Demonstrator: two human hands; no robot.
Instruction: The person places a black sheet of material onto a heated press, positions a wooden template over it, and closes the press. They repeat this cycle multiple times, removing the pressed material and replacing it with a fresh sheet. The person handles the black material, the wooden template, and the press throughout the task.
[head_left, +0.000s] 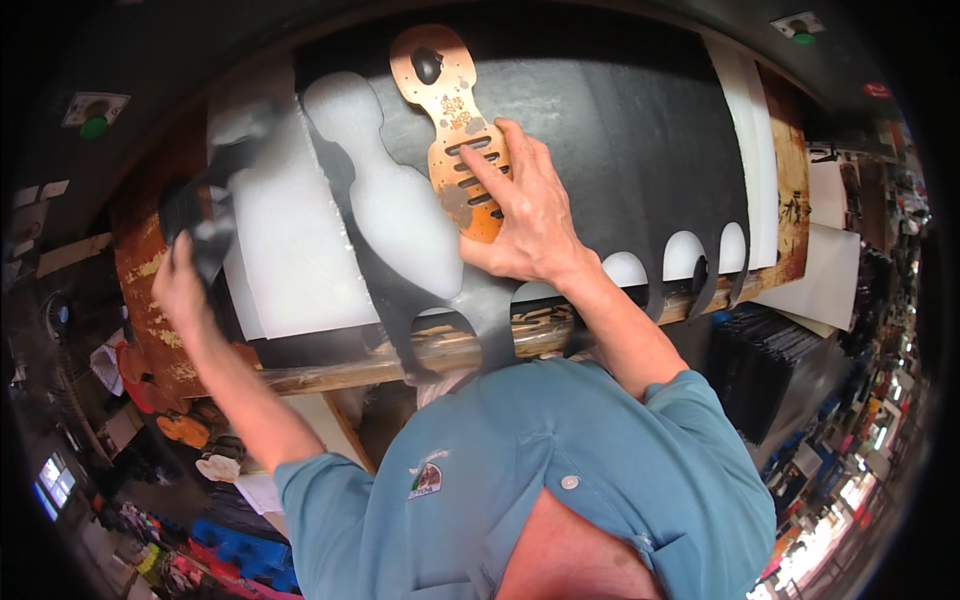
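My right hand (525, 205) grips the lower half of an orange, sole-shaped cutting die (455, 125) with slots and an oval hole. Its thumb lies by the lower end, and its fingers reach over the slots and along the right edge. The die rests on a black sheet (630, 130), just right of a sole-shaped cutout through which the white board (295, 265) shows. At the far left, my left hand (180, 290) is closed on a dark cut piece (210, 215); both are smeared by motion, so the piece's outline is unclear.
More rounded cutouts line the sheet's near edge, leaving narrow black strips (495, 335) over the worn wooden table edge (310, 380). Dark sheets are stacked (765, 350) at the lower right. Green buttons (94, 126) sit on the machine frame above both sides.
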